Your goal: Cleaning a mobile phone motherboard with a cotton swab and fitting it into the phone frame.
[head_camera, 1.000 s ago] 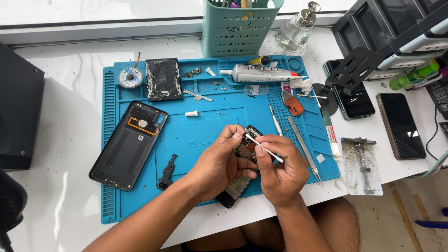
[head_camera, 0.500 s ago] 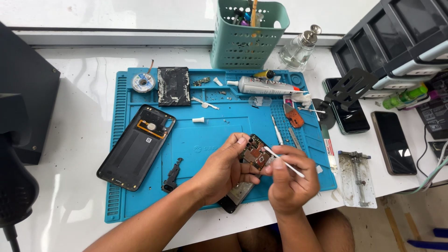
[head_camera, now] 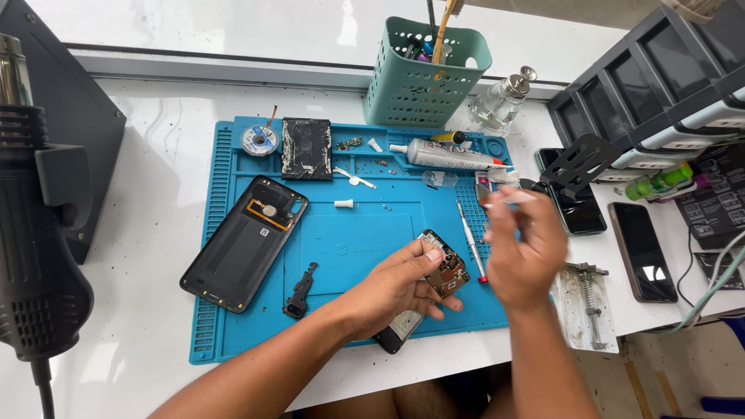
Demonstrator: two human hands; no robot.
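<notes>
My left hand (head_camera: 396, 291) grips an opened phone (head_camera: 444, 270) with its circuit board showing, tilted over the front of the blue work mat (head_camera: 365, 233). To the right, clear of the phone, my right hand (head_camera: 521, 252) is raised and blurred. It pinches thin metal tweezers (head_camera: 508, 199) whose tip points toward the mat's far right corner. A slim screwdriver (head_camera: 469, 240) lies on the mat between the two hands.
On the mat lie a black phone back cover (head_camera: 244, 242), a battery (head_camera: 306, 149), a small black bracket (head_camera: 301, 289), a glue tube (head_camera: 450, 155) and a wick spool (head_camera: 258, 140). A teal basket (head_camera: 425, 74) and glass bottle (head_camera: 500, 105) stand behind. Two phones (head_camera: 640, 248) and a clamp jig (head_camera: 590, 306) lie right; a heat gun (head_camera: 35, 233) left.
My right hand has pulled the tweezers off the phone and lifted up and to the right. The left hand keeps hold of the phone in about the same place.
</notes>
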